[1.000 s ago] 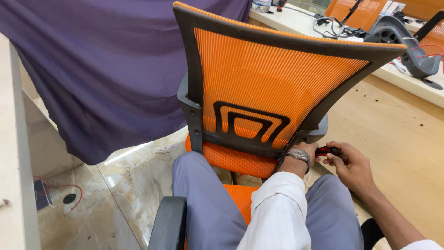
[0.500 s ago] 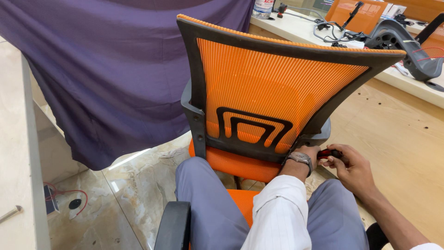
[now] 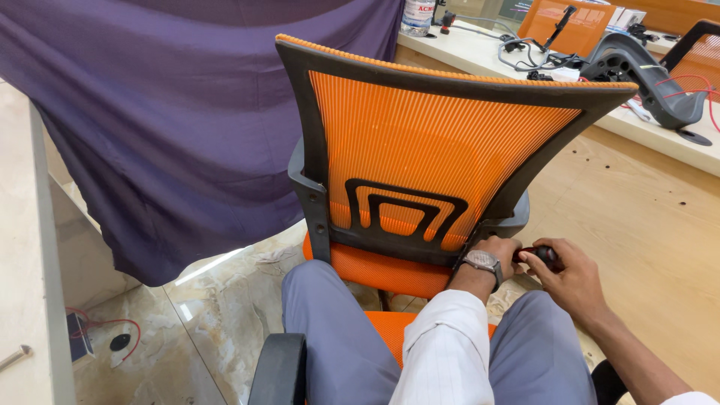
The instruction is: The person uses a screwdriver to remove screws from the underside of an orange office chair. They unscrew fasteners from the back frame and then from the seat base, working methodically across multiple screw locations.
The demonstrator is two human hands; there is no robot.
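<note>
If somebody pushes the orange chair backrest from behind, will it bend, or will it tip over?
The orange mesh backrest probably gives a little in the middle, since the mesh looks thin and stretched. Its black frame looks rigid, so the edges likely stay stiff. Tipping seems unlikely: the left hand steadies its lower corner while the right hand holds a red-black tool there.

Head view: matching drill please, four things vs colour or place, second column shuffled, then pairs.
Things:
1. chair backrest mesh
2. hanging cloth
3. wristwatch
4. red-and-black tool handle

Matches:
A. on the left hand's wrist
B. purple, left of the chair
C. held in the right hand, at the backrest's lower right corner
D. orange, in a black frame

Pairs: 1-D, 2-B, 3-A, 4-C. The left hand rests against the frame beside the tool.
</note>
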